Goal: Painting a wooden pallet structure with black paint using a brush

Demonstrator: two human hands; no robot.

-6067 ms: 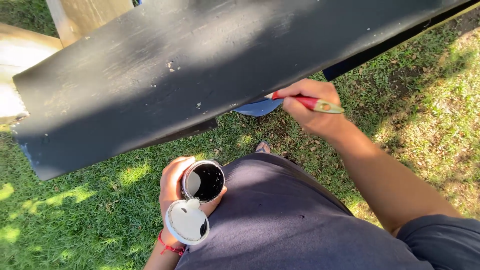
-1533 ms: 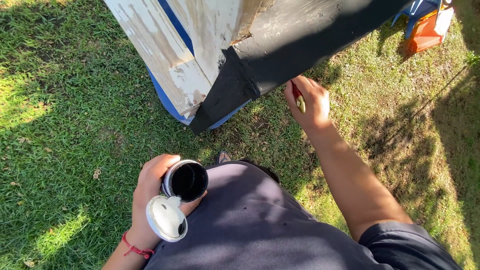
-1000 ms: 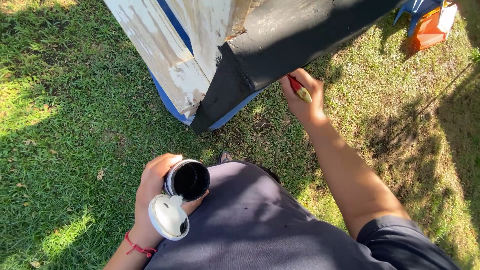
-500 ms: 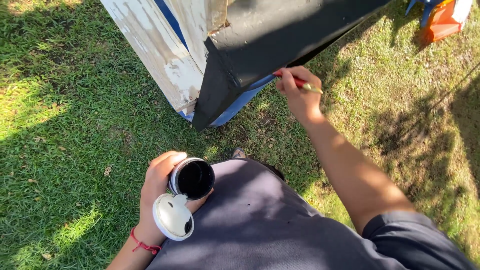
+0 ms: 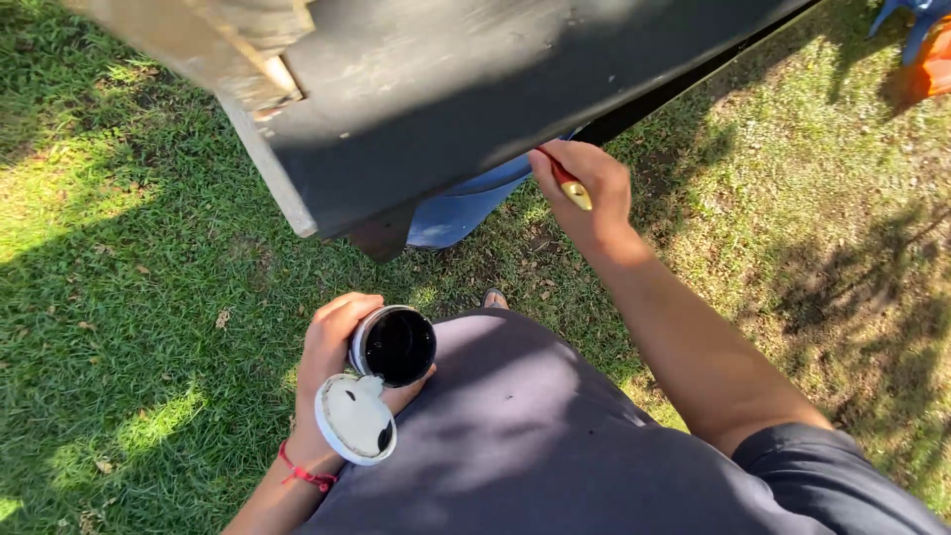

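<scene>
My left hand [image 5: 332,342] grips a small round can of black paint [image 5: 394,345] low against my body, together with its white lid [image 5: 356,418] held below the can. My right hand [image 5: 584,193] is raised and closed around a paintbrush with a red and yellow handle [image 5: 569,185]; the bristle end is hidden under the edge of a large black-painted wooden board [image 5: 475,89]. The board slants across the top of the view, and its left end shows bare pale wood [image 5: 253,69].
Grass [image 5: 119,287] lies all around, partly in shade. A blue object [image 5: 466,203] sits on the ground under the board. An orange and blue thing [image 5: 926,50] stands at the top right corner. A sandalled toe [image 5: 494,296] peeks out beneath my dark shirt.
The view has shifted so the black board fills more of the top. My right hand with the brush has stayed at the board's lower edge; the can in my left hand has barely moved.
</scene>
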